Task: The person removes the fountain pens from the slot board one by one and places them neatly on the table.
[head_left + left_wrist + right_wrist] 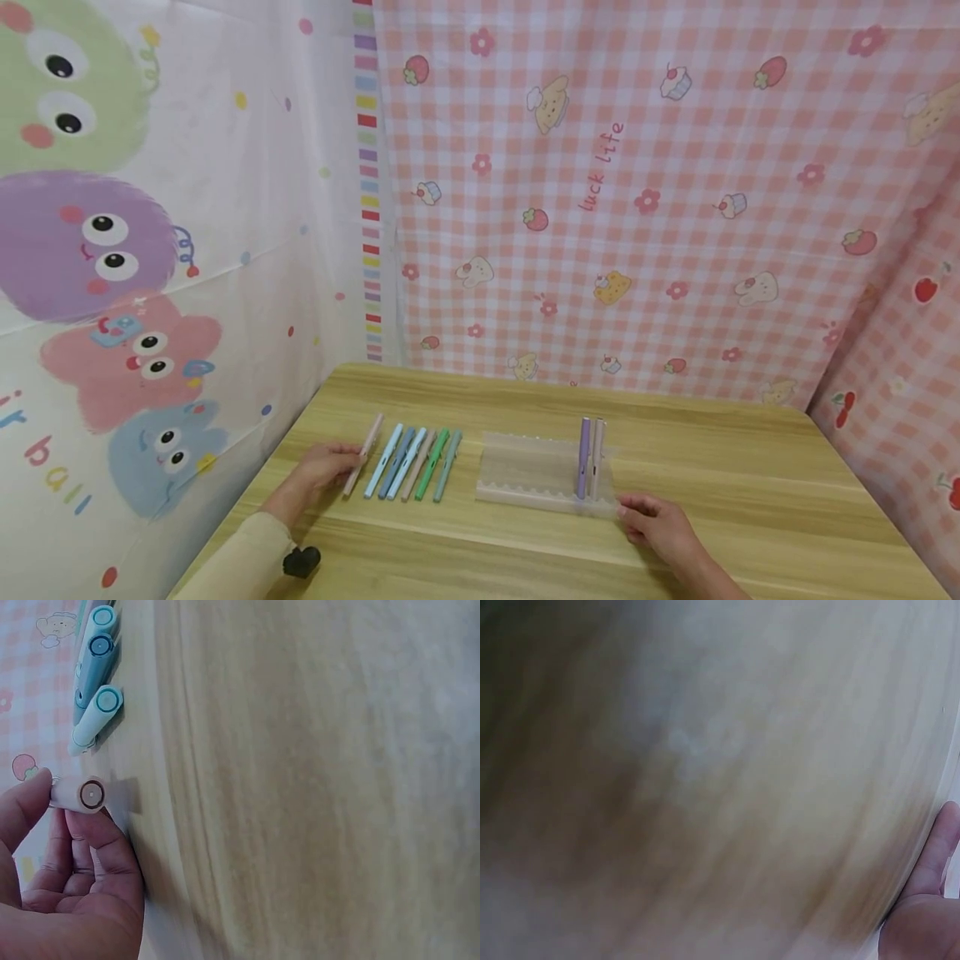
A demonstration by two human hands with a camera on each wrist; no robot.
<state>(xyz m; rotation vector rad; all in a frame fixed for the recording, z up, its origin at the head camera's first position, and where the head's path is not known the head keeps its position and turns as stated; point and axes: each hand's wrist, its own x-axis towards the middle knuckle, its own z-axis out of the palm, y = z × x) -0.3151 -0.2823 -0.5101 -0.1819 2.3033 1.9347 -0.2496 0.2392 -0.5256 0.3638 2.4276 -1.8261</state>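
My left hand point(326, 467) pinches a pale pink pen point(365, 454) between thumb and fingers at the left end of a row. In the left wrist view the round end of this pen point(91, 795) faces the camera. Beside it lie several capped pens, among them a light blue pen point(383, 461), a green pen point(432, 464) and a grey-green pen point(448, 467). To their right is a clear plastic pen rack point(525, 467) with notched edges. A purple pen point(583, 458) and a pinkish pen point(597, 458) lie across its right part. My right hand point(660, 525) grips the rack's front right corner.
Everything lies on a wood-grain table point(750, 483). A pink checked cloth point(637, 250) hangs behind its back edge, and a white cloth with cartoon figures point(285, 250) hangs on the left. A black object point(302, 562) sits at the left sleeve.
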